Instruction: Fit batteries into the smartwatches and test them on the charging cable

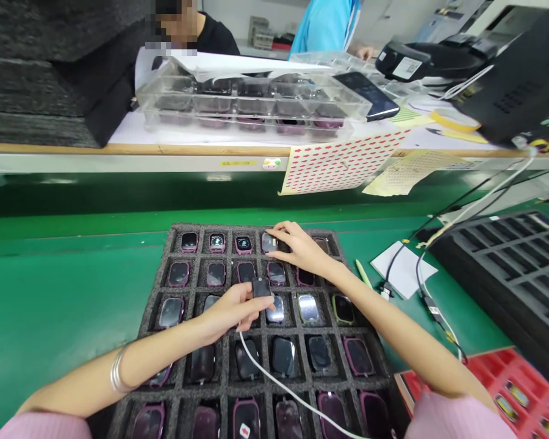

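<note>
A dark foam tray (188, 325) lies in front of me, its compartments holding many smartwatch bodies with purple, green or silver frames. My left hand (238, 306) grips a small black rectangular device (261, 286) above the third row, and a white cable (274, 381) trails from below that hand to the lower right. In the top row, my right hand (294, 246) pinches a watch body (269, 242) between thumb and fingers at its compartment. To the left of it, two watches, a lit one (244, 244) and another (217, 242), show their screens.
Clear plastic trays (256, 100) and a phone (368, 94) rest on the raised shelf. Black foam blocks (50, 79) are stacked at left. At right lie a green pen (363, 274), white paper (403, 269), cables, another foam tray (507, 268) and a red tray (494, 372). Two people are beyond the shelf.
</note>
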Available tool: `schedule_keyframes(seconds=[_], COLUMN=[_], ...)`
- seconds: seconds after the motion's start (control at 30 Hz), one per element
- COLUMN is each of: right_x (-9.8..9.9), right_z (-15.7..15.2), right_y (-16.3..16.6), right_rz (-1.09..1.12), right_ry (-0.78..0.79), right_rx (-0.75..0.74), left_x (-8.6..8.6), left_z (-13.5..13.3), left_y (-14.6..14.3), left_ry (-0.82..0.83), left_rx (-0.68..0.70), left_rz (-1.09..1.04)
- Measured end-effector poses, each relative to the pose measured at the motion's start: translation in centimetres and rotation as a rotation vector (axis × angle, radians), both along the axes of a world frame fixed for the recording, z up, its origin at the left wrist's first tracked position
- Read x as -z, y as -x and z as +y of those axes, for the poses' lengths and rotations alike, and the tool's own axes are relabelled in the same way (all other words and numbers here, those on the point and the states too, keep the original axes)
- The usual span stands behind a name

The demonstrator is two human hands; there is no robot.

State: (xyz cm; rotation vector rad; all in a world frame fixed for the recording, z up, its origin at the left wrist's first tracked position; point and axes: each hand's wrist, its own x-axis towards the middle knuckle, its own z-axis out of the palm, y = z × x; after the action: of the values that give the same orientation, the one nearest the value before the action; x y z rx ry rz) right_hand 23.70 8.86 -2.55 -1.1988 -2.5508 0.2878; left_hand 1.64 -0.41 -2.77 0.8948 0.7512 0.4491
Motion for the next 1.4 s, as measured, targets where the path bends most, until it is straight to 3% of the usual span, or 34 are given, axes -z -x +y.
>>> schedule_keyframes(seconds=[0.07, 0.17, 0.3, 0.47, 0.6, 0.7, 0.83, 1.1, 1.4], right_x=[-1.0, -2.5, -2.4, -1.4, -2.8, -4.0, -3.8, -2.3, -0.8], right_z=[-0.3, -0.7, -0.8, -0.6, -2.5, -5.6, -8.5, -8.4, -8.9], right_y=[-1.0, -2.9, -4.4, -4.2, -2.5, 0.0, 2.8, 3.2, 3.6], right_rz=[-0.089, -0.241, -0.387, -0.369, -0.137, 0.159, 0.146, 0.105, 0.333], right_ry=[-0.015, 0.003, 0.074, 0.025, -0.021, 0.097, 0.227, 0.238, 0.268], right_rx=[-0.004, 0.102, 0.136, 0.232, 0.291, 0.153, -0.016, -0.115, -0.118], left_x=[0.1, 0.3, 0.5, 0.5, 0.3, 0.5, 0.9, 1.2, 1.0], left_z=[0.0, 0.0, -0.2, -0.3, -0.2, -0.1, -0.2, -0.3, -1.4], left_y=[0.0, 0.0, -0.1, -0.1, 0.0, 0.1, 0.2, -0.2, -0.5], left_ry=[0.008, 0.008, 0.029, 0.041, 0.046, 0.061, 0.017, -0.06, -0.028], left_rx=[0.006, 0.002, -0.032, -0.058, -0.071, -0.069, -0.072, -0.109, -0.242], left_rz=[-0.005, -0.02, -0.049, -0.096, -0.103, -0.122, -0.15, -0.069, -0.06])
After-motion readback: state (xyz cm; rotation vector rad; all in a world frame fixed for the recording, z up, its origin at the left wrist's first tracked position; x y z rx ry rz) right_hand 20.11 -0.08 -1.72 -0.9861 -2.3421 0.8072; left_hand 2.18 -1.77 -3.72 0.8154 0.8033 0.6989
